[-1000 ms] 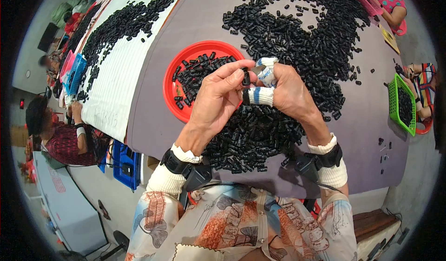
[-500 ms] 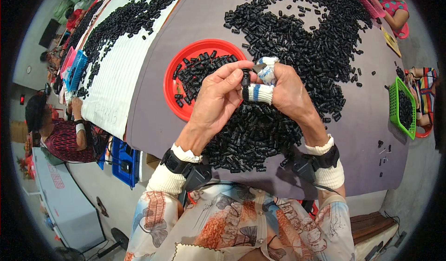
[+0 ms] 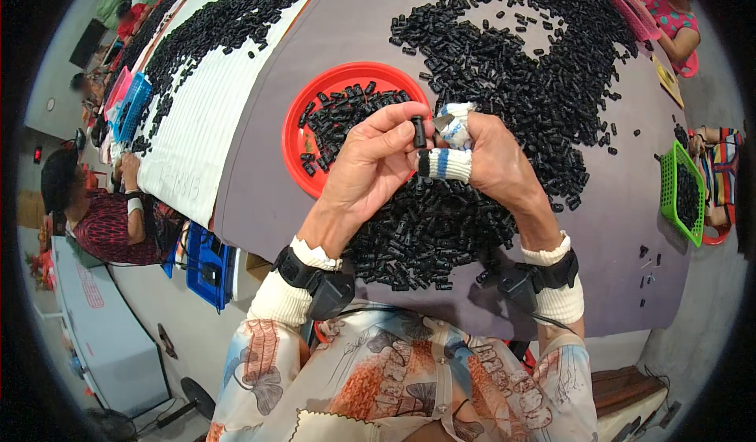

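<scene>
Between the thumb and fingertips of my left hand (image 3: 366,155) stands a small black ribbed plastic cylinder (image 3: 419,133), held upright. Close beside it, my right hand (image 3: 504,159) is closed on a small grey blade (image 3: 443,122), whose tip is near the cylinder's upper end. I cannot tell if they touch. White knitted covers with blue marks (image 3: 449,164) wrap my right thumb and finger. Below and behind my hands, a red round tray (image 3: 291,139) holds many similar black pieces. A loose heap of them (image 3: 433,245) lies between my forearms.
A larger pile of black pieces (image 3: 504,72) spreads over the grey tabletop (image 3: 260,182). At the right edge stands a green basket (image 3: 669,194); a pink basket (image 3: 628,5) is at the far right. Other people sit around, one at the left (image 3: 110,225) by a white-covered table (image 3: 197,143).
The view has shifted slightly. The blade has moved a little away from the cylinder's top and shows more plainly. Both hands keep their holds.
</scene>
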Demonstrator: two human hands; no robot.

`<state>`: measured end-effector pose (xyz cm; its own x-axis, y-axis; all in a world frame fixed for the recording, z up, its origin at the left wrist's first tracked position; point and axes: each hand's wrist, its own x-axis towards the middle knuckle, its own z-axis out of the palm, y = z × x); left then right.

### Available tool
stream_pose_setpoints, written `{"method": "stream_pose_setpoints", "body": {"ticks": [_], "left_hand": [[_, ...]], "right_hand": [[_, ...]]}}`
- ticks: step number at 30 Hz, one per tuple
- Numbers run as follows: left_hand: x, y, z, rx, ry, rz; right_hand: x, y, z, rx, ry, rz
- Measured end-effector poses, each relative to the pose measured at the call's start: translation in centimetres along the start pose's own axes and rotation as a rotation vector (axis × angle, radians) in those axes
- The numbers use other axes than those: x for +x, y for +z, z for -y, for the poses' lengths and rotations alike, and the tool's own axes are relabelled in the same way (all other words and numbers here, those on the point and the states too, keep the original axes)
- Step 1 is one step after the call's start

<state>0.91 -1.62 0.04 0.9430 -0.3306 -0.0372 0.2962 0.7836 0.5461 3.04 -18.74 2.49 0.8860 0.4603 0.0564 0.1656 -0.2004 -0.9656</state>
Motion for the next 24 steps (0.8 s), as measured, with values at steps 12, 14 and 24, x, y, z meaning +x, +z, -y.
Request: {"method": "stream_pose_setpoints", "body": {"ticks": [12,14,24], "left_hand": [[-0.3,0.5,-0.2,0.129,-0.033,0.02],[-0.3,0.5,-0.2,0.153,-0.036,0.011],[-0.1,0.9,-0.1,0.193,-0.027,-0.024]], "right_hand": [[-0.1,0.0,0.5,-0.008,-0.012,0.09],[-0.1,-0.1,0.5,-0.016,-0.012,0.103],[0.2,0.0,-0.4,-0.164,-0.118,0.109]]}}
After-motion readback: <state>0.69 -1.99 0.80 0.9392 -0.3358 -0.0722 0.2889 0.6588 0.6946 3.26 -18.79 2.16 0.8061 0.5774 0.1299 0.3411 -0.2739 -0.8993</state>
